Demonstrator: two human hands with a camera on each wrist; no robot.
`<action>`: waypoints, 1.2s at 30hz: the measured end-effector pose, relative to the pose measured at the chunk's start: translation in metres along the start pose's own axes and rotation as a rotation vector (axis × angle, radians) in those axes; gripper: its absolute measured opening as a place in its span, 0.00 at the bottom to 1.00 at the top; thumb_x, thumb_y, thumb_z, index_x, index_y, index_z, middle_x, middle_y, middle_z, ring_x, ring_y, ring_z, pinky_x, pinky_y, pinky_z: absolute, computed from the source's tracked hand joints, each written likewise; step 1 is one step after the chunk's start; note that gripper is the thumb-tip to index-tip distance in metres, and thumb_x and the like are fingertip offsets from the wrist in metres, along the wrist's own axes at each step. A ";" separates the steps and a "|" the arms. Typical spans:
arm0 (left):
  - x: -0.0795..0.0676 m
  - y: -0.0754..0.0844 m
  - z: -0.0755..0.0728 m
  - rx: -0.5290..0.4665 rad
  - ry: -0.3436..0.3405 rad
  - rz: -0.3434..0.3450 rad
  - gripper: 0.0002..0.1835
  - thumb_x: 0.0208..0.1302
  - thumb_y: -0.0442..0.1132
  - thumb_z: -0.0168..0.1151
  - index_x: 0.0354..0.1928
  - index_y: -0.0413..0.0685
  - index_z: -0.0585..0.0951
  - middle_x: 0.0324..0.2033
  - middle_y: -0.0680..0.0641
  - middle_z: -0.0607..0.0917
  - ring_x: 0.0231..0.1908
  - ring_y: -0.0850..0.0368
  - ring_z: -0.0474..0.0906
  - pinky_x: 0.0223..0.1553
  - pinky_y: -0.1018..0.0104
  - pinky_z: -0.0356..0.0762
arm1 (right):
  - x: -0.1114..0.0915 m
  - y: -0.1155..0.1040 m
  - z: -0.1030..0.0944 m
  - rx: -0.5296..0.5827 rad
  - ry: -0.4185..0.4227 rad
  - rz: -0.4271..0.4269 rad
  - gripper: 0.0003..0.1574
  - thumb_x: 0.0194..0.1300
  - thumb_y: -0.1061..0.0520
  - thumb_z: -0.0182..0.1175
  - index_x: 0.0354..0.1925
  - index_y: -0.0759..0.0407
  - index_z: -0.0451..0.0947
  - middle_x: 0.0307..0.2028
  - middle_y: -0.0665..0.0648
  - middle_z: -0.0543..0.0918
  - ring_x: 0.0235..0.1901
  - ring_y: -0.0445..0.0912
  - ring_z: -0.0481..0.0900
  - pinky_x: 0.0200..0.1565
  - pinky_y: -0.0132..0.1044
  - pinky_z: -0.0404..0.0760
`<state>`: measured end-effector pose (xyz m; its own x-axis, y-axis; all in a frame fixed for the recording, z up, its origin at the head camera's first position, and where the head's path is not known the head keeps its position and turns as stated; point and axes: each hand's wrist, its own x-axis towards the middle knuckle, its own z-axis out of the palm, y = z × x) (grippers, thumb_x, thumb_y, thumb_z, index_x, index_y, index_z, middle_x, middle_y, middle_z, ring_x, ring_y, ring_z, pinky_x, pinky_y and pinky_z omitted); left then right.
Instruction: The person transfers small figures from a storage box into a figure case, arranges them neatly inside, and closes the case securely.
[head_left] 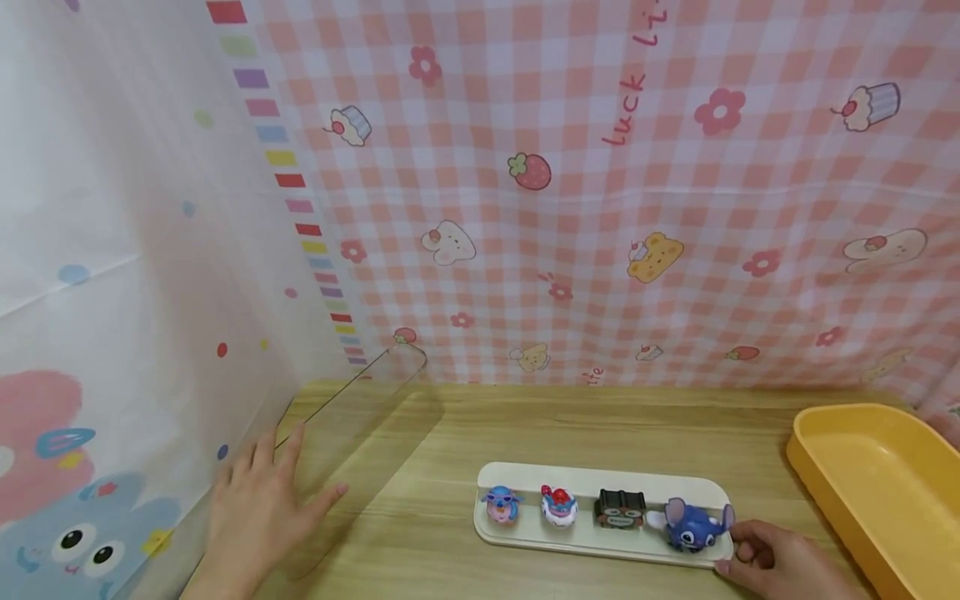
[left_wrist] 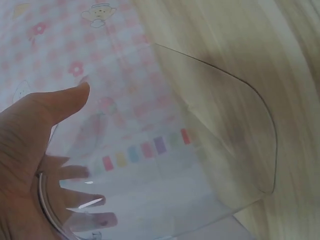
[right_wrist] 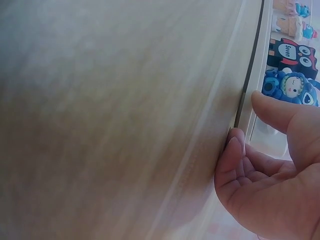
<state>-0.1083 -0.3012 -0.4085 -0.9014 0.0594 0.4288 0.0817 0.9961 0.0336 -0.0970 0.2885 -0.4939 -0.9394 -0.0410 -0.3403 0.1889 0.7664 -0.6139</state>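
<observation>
A long cream tray [head_left: 600,546] lies on the wooden table, with small toys in a row along it. From left to right these are a blue figure with purple glasses [head_left: 502,506], a white figure with a red top [head_left: 559,507], a black owl block [head_left: 619,510] and a blue big-eared figure [head_left: 692,525]. My right hand [head_left: 783,560] pinches the tray's right end, thumb at the rim and curled fingers low at its edge. On the left, my left hand [head_left: 262,508] rests at a clear plastic cover [head_left: 375,433], fingers straight and seen through the plastic [left_wrist: 85,200], thumb spread apart.
A yellow bin [head_left: 832,475] stands at the right, close to my right hand. Behind the wooden table [head_left: 600,417] hangs a pink checked cloth [head_left: 570,225]. A white dotted cloth [head_left: 150,250] hangs along the left side, beside my left hand.
</observation>
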 end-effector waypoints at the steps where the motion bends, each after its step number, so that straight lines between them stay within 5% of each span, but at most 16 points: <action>1: 0.000 0.000 0.000 0.000 -0.004 -0.004 0.55 0.47 0.69 0.78 0.70 0.39 0.75 0.60 0.27 0.76 0.55 0.23 0.74 0.53 0.23 0.71 | 0.000 0.000 0.000 0.000 0.001 0.000 0.31 0.61 0.44 0.76 0.49 0.66 0.80 0.31 0.49 0.76 0.34 0.45 0.73 0.32 0.32 0.70; 11: -0.001 0.000 0.002 0.003 -0.038 -0.030 0.55 0.44 0.67 0.81 0.69 0.39 0.75 0.48 0.31 0.81 0.43 0.28 0.79 0.38 0.30 0.78 | -0.001 0.002 0.000 -0.007 0.005 -0.007 0.29 0.62 0.44 0.76 0.48 0.64 0.80 0.31 0.49 0.76 0.33 0.45 0.73 0.31 0.32 0.70; 19: -0.001 -0.002 0.009 -0.007 0.133 0.018 0.53 0.32 0.64 0.86 0.61 0.40 0.82 0.40 0.33 0.83 0.34 0.32 0.80 0.28 0.37 0.79 | 0.001 0.005 0.000 -0.004 0.016 -0.043 0.27 0.62 0.45 0.76 0.48 0.63 0.81 0.31 0.48 0.76 0.31 0.42 0.72 0.31 0.31 0.70; 28: -0.004 -0.007 0.012 -0.065 0.238 0.075 0.52 0.29 0.59 0.86 0.61 0.40 0.82 0.43 0.29 0.84 0.36 0.28 0.80 0.30 0.32 0.77 | 0.000 0.000 0.000 -0.010 0.015 -0.026 0.27 0.62 0.45 0.76 0.48 0.63 0.81 0.31 0.48 0.75 0.33 0.44 0.73 0.31 0.32 0.69; 30: -0.004 -0.006 0.012 -0.089 0.271 0.081 0.52 0.39 0.71 0.80 0.61 0.40 0.83 0.42 0.29 0.84 0.37 0.27 0.80 0.32 0.31 0.76 | 0.001 0.001 0.000 -0.014 0.019 -0.032 0.27 0.62 0.45 0.76 0.47 0.62 0.81 0.31 0.48 0.75 0.32 0.43 0.72 0.31 0.32 0.69; 33: -0.003 -0.005 0.010 -0.116 0.334 0.102 0.55 0.53 0.85 0.57 0.59 0.39 0.83 0.41 0.29 0.83 0.37 0.26 0.80 0.32 0.30 0.75 | 0.001 0.001 0.000 -0.011 0.020 -0.032 0.27 0.61 0.45 0.76 0.47 0.62 0.81 0.31 0.48 0.75 0.32 0.44 0.72 0.31 0.32 0.69; 35: -0.001 -0.003 0.007 -0.122 0.373 0.128 0.58 0.58 0.88 0.41 0.57 0.38 0.84 0.39 0.29 0.83 0.35 0.27 0.79 0.28 0.32 0.75 | 0.000 0.001 0.000 -0.008 0.022 -0.032 0.26 0.62 0.45 0.76 0.47 0.62 0.81 0.31 0.48 0.75 0.32 0.43 0.72 0.31 0.32 0.69; 36: -0.001 -0.002 0.006 -0.123 0.387 0.140 0.58 0.59 0.87 0.41 0.57 0.38 0.84 0.38 0.30 0.82 0.34 0.28 0.79 0.26 0.33 0.74 | 0.000 0.002 0.000 -0.009 0.024 -0.034 0.26 0.62 0.46 0.76 0.47 0.62 0.81 0.31 0.48 0.75 0.32 0.43 0.72 0.31 0.32 0.69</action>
<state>-0.1105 -0.3027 -0.4142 -0.6539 0.1414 0.7432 0.2629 0.9636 0.0480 -0.0969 0.2897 -0.4948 -0.9519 -0.0514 -0.3022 0.1547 0.7706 -0.6183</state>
